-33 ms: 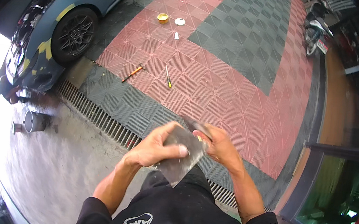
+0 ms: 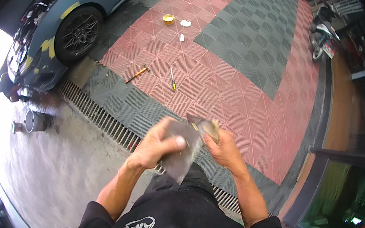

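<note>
My left hand (image 2: 158, 144) grips a flat grey board (image 2: 180, 162) in front of my body, thumb laid across its top face. My right hand (image 2: 225, 149) holds a small scraper (image 2: 202, 124) whose blade rests against the upper edge of the board. Both hands are close together above my dark-clothed knee. The board's underside is hidden.
A blue-grey car (image 2: 67, 11) with yellow tape patches stands at the left, its front wheel (image 2: 78, 33) near a drain grate (image 2: 99, 114). Two screwdrivers (image 2: 137, 75) (image 2: 173, 79), a yellow tin (image 2: 168, 19) and a white lid (image 2: 185, 23) lie on the red and grey floor tiles. A scooter (image 2: 324, 33) is parked far right.
</note>
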The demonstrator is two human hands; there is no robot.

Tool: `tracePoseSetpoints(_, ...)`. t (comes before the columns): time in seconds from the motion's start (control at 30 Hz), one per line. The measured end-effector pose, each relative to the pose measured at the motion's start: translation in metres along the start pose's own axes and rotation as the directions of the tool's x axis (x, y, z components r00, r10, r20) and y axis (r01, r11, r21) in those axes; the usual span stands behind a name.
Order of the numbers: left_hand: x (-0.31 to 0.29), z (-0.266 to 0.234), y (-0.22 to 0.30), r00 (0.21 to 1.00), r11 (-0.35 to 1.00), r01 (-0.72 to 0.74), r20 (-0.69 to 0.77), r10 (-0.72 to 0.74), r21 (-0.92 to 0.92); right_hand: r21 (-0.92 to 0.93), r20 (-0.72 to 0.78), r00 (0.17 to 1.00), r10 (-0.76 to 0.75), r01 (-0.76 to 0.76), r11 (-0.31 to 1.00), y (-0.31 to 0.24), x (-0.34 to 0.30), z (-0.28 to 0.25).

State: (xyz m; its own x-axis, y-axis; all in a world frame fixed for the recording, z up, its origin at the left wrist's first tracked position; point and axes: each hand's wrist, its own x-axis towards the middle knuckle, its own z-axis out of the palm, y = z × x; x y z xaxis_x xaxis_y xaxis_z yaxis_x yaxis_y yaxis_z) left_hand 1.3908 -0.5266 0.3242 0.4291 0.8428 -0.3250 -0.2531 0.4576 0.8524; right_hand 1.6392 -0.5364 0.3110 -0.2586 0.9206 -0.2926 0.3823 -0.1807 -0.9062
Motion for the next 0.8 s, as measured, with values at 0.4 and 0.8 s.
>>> tracePoseSetpoints(0.4, -0.105, -0.025, -0.058, 0.550, 0.836, -0.545, -0.722, 0.420, 0.070, 0.045, -0.128, 0.968, -0.216, 0.224, 0.974, -0.076, -0.049, 0.147)
tracePoseSetpoints(0.8, -0.230, -0.012, -0.038, 0.486, 0.680, -0.654, -0.505, 0.713, 0.331, -0.256, 0.042, 0.870, -0.491, 0.484, 0.837, -0.124, -0.146, 0.184)
